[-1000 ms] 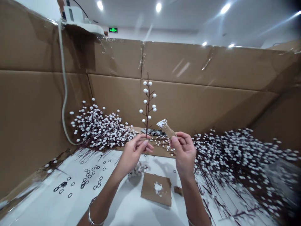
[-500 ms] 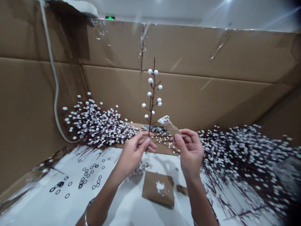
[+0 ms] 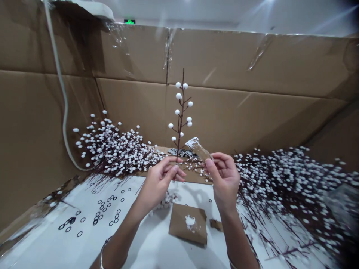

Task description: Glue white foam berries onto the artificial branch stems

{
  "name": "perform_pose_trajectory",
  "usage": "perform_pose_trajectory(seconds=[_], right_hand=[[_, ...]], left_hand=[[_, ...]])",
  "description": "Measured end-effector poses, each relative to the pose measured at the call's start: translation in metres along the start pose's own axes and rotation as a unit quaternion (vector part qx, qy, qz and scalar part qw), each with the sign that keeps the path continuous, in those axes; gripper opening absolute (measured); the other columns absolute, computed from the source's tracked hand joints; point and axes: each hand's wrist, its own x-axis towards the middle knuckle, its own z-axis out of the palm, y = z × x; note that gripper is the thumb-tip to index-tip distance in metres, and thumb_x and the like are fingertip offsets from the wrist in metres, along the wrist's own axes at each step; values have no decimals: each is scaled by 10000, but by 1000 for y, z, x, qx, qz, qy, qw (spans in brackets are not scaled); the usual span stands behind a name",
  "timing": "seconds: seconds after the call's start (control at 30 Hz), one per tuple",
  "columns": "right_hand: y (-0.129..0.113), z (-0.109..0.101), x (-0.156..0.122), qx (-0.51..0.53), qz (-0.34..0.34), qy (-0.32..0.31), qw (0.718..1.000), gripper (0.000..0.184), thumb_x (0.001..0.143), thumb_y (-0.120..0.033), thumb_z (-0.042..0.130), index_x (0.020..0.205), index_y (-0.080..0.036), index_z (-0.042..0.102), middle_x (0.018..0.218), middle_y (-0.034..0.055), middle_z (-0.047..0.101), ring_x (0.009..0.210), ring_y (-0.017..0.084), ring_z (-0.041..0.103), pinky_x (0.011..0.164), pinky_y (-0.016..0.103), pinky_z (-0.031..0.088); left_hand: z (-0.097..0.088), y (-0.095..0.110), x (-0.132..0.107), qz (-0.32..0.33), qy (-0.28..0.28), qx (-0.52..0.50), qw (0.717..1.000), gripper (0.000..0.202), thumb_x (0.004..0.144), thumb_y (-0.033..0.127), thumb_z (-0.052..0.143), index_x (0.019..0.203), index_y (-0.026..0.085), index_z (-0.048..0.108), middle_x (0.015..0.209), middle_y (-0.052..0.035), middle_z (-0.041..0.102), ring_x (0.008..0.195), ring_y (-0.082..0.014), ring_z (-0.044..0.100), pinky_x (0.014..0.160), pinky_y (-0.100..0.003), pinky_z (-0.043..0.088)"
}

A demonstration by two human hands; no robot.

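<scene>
Over the white table (image 3: 75,250): one sprig (image 3: 181,117), one cardboard strip (image 3: 202,151).
Left hand (image 3: 159,181) pinches the sprig, which rises above it; right hand (image 3: 226,181) grips the strip's lower end.

Matt cardboard wall (image 3: 224,67), glossy clear tape (image 3: 256,56).
Sprig (image 3: 180,121): smooth white berries (image 3: 178,96), matt brown stem. Cardboard strip (image 3: 203,152): matt, tip coated in rough white paste (image 3: 192,142). Cardboard square (image 3: 179,232): matt, lumpy smear (image 3: 190,221) on top. Desk (image 3: 84,252): smooth. Bangle (image 3: 101,254): shiny metal.
</scene>
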Motion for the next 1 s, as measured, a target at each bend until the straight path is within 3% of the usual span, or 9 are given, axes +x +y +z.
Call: perform_pose_trajectory(seconds=[0.3,0.53,1.0], right_hand=[[-1,0,0,-6,0,14,1000,223,806,-305,705,975,-201,604,797,2,640,671,114,614,626,241,517],[-1,-1,2,10,-14,66,998,237,793,-309,719,960,-192,600,770,-1,626,662,106,606,568,210,478],[-4,-8,9,21,-46,147,988,282,786,-348,721,947,-192,550,759,-1,619,630,108,579,531,222,455]], left_hand=[[0,-1,0,2,3,2,1000,251,958,316,502,1133,146,558,867,-82,712,759,-180,697,750,-324,551],[-2,-4,1,3,-2,6,1000,241,954,316,511,1124,152,558,866,-81,716,766,-176,696,759,-317,551],[4,-5,-4,-12,-79,117,990,192,959,291,465,1068,198,593,836,-48,717,743,-166,687,688,-280,516]])
